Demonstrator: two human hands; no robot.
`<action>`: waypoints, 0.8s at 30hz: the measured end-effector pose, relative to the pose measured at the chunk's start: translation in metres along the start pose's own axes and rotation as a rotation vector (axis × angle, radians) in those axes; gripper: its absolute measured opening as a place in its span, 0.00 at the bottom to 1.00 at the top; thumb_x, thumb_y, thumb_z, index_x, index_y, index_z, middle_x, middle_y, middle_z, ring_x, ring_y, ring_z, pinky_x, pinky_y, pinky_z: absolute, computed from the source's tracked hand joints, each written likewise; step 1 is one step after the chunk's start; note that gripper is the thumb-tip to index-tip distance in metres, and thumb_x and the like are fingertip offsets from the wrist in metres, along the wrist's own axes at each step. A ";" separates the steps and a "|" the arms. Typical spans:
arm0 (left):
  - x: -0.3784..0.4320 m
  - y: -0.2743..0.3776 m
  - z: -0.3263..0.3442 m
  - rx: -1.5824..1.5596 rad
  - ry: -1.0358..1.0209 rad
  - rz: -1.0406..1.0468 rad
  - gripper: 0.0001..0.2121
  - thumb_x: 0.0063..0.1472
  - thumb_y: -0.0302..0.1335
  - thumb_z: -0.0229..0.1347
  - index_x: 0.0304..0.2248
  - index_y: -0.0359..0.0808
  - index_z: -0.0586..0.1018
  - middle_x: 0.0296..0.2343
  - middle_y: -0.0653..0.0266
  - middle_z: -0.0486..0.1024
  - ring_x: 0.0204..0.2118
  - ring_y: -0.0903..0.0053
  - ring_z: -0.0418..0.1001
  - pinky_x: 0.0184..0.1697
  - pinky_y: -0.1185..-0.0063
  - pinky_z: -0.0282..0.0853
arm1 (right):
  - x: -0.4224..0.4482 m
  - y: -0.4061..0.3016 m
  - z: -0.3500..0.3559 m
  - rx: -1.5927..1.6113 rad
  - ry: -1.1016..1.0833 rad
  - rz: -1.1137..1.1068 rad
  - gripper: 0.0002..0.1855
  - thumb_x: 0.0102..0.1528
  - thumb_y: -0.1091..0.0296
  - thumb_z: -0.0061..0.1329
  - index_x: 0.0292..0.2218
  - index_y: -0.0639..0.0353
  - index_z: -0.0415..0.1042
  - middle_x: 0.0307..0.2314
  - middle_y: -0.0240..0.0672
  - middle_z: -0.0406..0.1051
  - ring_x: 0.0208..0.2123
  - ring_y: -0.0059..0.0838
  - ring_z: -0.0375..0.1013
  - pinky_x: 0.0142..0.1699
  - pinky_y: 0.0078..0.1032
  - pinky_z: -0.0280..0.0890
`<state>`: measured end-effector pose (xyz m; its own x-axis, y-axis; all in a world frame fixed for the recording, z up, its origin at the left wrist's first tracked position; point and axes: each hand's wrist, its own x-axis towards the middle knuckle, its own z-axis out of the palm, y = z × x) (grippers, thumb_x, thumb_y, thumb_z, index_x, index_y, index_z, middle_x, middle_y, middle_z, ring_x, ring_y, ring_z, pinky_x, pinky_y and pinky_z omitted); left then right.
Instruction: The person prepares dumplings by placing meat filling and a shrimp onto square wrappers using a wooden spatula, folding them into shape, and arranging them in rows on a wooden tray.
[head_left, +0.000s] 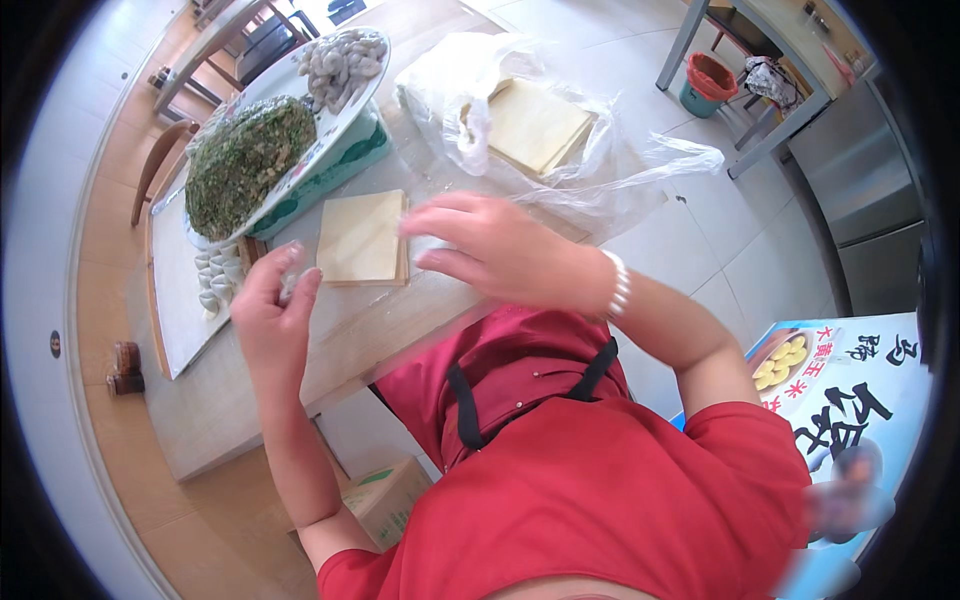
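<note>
My left hand (274, 300) is curled above the table, left of a stack of square dough wrappers (361, 236). Something small and pale shows between its thumb and fingers, too blurred to tell if it is held. Blurred too, my right hand (487, 244) has its fingers spread at the stack's right edge. An oval plate (319, 154) rests on a green container (337, 172), bearing green chopped filling (251, 161) and peeled shrimp (341, 67). Folded dumplings (217, 277) sit in rows on a white-surfaced tray (180, 300) at the left.
A plastic bag (450, 90) with more square wrappers (536, 124) lies at the table's far right. Small brown jars (127, 367) stand past the left edge. Beyond are a lined bin (705, 86), a steel cabinet (859, 165) and a printed sign (885, 360). A cardboard box (390, 499) is below.
</note>
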<state>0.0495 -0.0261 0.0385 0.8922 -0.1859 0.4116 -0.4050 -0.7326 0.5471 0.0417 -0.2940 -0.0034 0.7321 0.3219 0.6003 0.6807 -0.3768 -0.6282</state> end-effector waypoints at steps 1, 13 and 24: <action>0.004 0.018 -0.003 -0.168 -0.015 -0.049 0.19 0.51 0.18 0.61 0.45 0.34 0.76 0.34 0.67 0.79 0.20 0.90 0.62 0.23 0.88 0.61 | -0.012 -0.009 -0.018 -0.040 0.033 -0.010 0.15 0.50 0.69 0.56 0.40 0.61 0.73 0.42 0.43 0.71 0.45 0.42 0.70 0.50 0.33 0.65; 0.128 0.135 0.060 0.093 -0.053 0.353 0.06 0.56 0.27 0.59 0.31 0.35 0.83 0.26 0.62 0.80 0.25 0.80 0.75 0.31 0.80 0.71 | -0.069 -0.003 -0.193 -0.550 0.030 0.591 0.12 0.49 0.69 0.58 0.36 0.60 0.74 0.36 0.41 0.73 0.33 0.28 0.75 0.39 0.25 0.69; 0.148 0.128 0.002 -0.041 0.150 0.234 0.08 0.58 0.26 0.58 0.36 0.33 0.82 0.24 0.67 0.78 0.28 0.85 0.73 0.34 0.84 0.67 | 0.058 -0.012 -0.188 0.166 0.535 -0.193 0.29 0.52 0.64 0.58 0.51 0.65 0.63 0.39 0.39 0.73 0.42 0.26 0.72 0.45 0.21 0.67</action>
<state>0.1304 -0.1485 0.1681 0.7352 -0.2458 0.6317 -0.6070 -0.6534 0.4523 0.0716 -0.4338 0.1320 0.5107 -0.1278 0.8502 0.8264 -0.1997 -0.5264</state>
